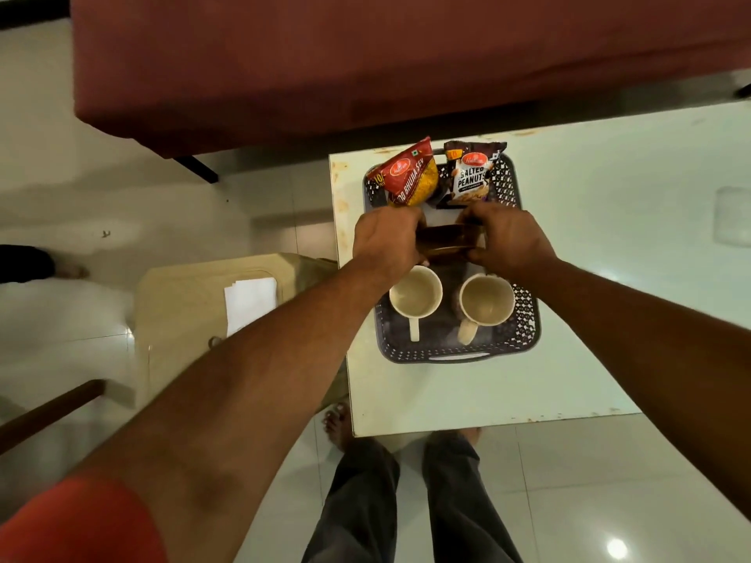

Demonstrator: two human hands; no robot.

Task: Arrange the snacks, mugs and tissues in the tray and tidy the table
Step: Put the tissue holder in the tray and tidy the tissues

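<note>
While both hands meet over the dark perforated plastic tray [524,314] on the white glass-topped table [609,237], a shallow brown glossy bowl-like holder [447,243] is gripped mid-tray: left hand [384,237] fingers curled on its 9 o'clock side, right hand [508,237] fingers curled on its 3 o'clock side. Two cream mugs [415,296] [486,299] stand at the tray's 6 o'clock end. At 12 o'clock, a red snack packet [410,176] and a salted peanuts packet [471,176] are propped upright side by side.

"SALTED PEANUTS" on dark packet [471,176]
</note>
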